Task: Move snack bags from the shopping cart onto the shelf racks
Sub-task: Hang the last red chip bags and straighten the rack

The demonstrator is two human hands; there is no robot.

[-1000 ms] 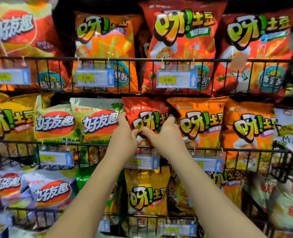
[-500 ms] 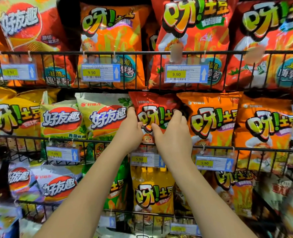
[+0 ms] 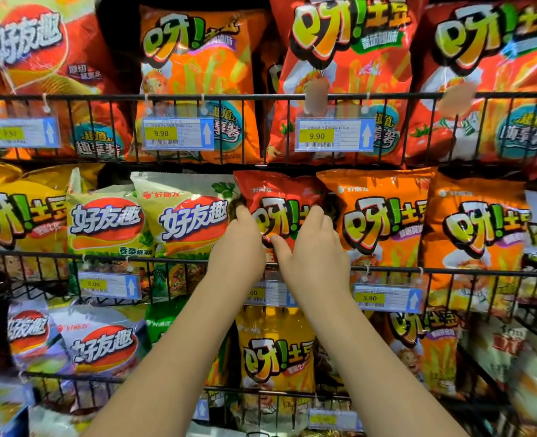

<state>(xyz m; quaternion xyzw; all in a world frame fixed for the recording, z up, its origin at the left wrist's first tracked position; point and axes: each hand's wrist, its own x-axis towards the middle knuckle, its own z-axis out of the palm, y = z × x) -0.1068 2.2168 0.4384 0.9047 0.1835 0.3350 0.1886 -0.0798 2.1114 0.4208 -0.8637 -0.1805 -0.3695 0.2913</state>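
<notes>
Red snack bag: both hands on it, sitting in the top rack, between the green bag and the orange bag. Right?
Wrong rack. The head view shows the red snack bag in the middle rack, below the row with the 9.90 tags. The left hand and right hand both hold it, between the green bag and the orange bag.

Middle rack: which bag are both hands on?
The red bag, the only red one on that rack, between a pale green bag and an orange bag. Left hand and right hand hold its edges.
</notes>
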